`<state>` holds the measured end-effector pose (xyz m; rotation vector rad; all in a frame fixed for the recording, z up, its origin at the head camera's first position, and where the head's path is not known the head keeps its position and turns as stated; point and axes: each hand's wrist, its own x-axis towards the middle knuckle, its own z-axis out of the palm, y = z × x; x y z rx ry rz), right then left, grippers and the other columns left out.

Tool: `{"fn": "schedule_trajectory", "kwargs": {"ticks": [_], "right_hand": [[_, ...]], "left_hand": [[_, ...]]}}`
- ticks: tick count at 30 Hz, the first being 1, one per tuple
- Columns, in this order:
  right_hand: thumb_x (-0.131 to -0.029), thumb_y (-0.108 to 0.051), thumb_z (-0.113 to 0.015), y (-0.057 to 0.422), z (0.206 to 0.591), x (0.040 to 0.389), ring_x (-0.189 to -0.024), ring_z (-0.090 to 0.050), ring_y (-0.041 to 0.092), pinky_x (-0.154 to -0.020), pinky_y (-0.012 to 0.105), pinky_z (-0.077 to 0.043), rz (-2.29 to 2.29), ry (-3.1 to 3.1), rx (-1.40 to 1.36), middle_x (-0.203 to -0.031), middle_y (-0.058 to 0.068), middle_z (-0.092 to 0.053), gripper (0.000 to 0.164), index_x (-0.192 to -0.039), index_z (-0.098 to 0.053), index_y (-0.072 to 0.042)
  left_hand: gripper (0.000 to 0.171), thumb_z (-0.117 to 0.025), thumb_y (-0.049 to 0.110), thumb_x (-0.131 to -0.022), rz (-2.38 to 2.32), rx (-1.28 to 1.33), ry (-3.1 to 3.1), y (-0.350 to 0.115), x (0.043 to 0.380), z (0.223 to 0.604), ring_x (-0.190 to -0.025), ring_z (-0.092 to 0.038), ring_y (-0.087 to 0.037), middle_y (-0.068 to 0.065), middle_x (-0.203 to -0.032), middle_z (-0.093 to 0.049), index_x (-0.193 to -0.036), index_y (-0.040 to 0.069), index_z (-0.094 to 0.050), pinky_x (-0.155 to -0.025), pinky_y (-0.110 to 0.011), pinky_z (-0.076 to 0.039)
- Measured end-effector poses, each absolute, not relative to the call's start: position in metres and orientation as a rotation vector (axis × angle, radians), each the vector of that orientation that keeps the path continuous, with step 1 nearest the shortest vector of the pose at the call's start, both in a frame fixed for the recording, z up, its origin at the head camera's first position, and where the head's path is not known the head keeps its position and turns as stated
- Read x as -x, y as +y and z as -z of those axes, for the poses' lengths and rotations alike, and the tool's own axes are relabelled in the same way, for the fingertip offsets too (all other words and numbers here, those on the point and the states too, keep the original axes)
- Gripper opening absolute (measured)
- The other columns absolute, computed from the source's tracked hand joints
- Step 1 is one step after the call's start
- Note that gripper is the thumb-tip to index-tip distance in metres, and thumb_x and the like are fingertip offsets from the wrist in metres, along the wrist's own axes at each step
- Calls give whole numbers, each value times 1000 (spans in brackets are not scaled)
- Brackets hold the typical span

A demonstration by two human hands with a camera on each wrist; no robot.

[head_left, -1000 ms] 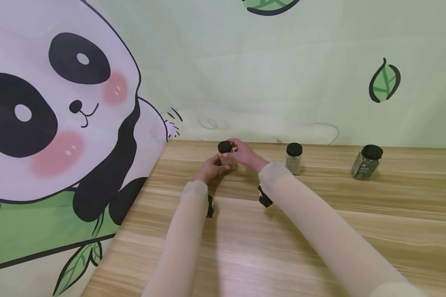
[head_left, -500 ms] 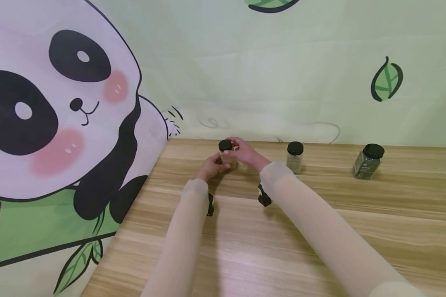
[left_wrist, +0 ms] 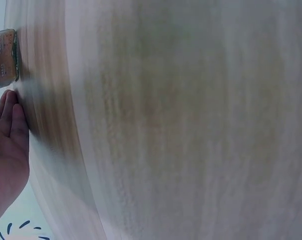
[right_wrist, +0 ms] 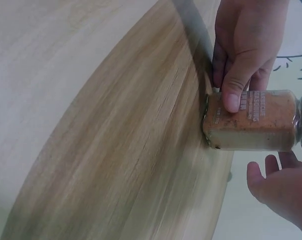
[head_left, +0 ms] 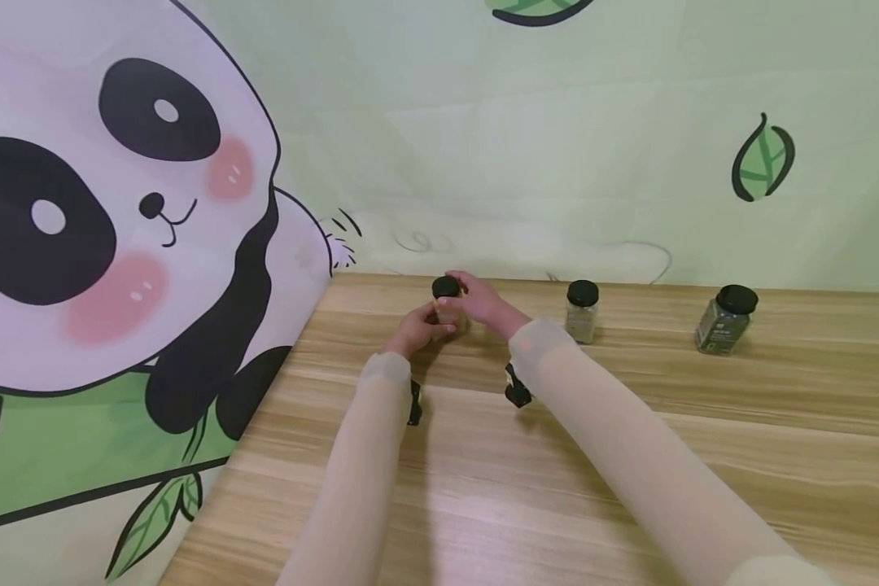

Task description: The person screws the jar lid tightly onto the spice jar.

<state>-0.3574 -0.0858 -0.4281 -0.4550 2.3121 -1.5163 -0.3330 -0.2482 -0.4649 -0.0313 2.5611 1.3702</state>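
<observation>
A small glass spice jar [head_left: 448, 316] with a black lid [head_left: 445, 286] stands upright near the back of the wooden table. Orange-brown powder fills it, as the right wrist view shows. My left hand [head_left: 413, 330] grips the lower body, its thumb [right_wrist: 233, 103] across the label. From the right, my right hand [head_left: 479, 301] holds the top at the lid, thumb in front and a finger behind. The other right fingers [right_wrist: 256, 172] are off the glass. In the left wrist view the jar [left_wrist: 8, 56] shows only at the edge, its lid out of frame.
To the right, a second black-lidded jar [head_left: 581, 317] and a larger dark-labelled jar [head_left: 723, 324] stand along the back of the wooden table [head_left: 483, 488]. A pale green backdrop [head_left: 527, 163] with a panda [head_left: 154, 244] rises behind and at the left.
My right wrist has shifted slightly left. Both hands stay at the same jar, and the other jars have not moved on the table.
</observation>
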Motion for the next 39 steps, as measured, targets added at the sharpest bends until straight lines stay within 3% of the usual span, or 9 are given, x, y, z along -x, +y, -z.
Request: {"fn": "schedule_trajectory", "kwargs": {"ticks": [3, 10, 17, 25, 29, 39], "right_hand": [[-103, -22, -62, -88, 428, 357, -155, -30, 39, -129, 51, -27, 1521, 2306, 454, -164, 22, -37, 60, -156, -37, -6], [-99, -17, -68, -92, 429, 355, -142, -47, 39, -122, 48, -38, 1620, 2312, 399, -151, 27, -47, 62, -150, -38, 2], [-101, -19, -65, -90, 426, 356, -151, -37, 39, -127, 51, -31, 1563, 2308, 466, -158, 24, -43, 60, -153, -40, -3], [-101, -18, -65, -89, 426, 354, -142, -48, 39, -120, 48, -41, 1536, 2354, 446, -152, 26, -48, 59, -151, -39, 0], [-103, -19, -62, -89, 423, 354, -145, -45, 39, -121, 49, -39, 1526, 2318, 473, -156, 25, -45, 60, -155, -37, -3], [-102, -21, -64, -92, 426, 355, -143, -45, 38, -121, 48, -38, 1528, 2367, 419, -153, 24, -48, 56, -150, -41, -1]], "left_hand": [[56, -67, 16, -100, -1355, 33, 2569, -249, 332, 464, -136, -56, -34, -22, -144, -61, -152, 8, -48, -119, -42, -42], [54, -68, 16, -99, -1346, 11, 2577, -249, 332, 463, -131, -58, -33, -21, -143, -62, -150, 8, -50, -116, -40, -45], [56, -67, 17, -100, -1330, 23, 2589, -250, 333, 462, -137, -55, -35, -22, -146, -59, -152, 7, -48, -118, -43, -43], [59, -68, 20, -100, -1284, 26, 2592, -249, 333, 463, -131, -55, -33, -20, -145, -60, -154, 11, -47, -115, -41, -44], [59, -67, 19, -100, -1294, 35, 2586, -249, 332, 462, -128, -58, -31, -20, -142, -63, -155, 12, -45, -108, -36, -46], [58, -68, 18, -99, -1317, 43, 2569, -248, 335, 465, -128, -57, -30, -20, -145, -61, -153, 11, -48, -110, -38, -47]]}}
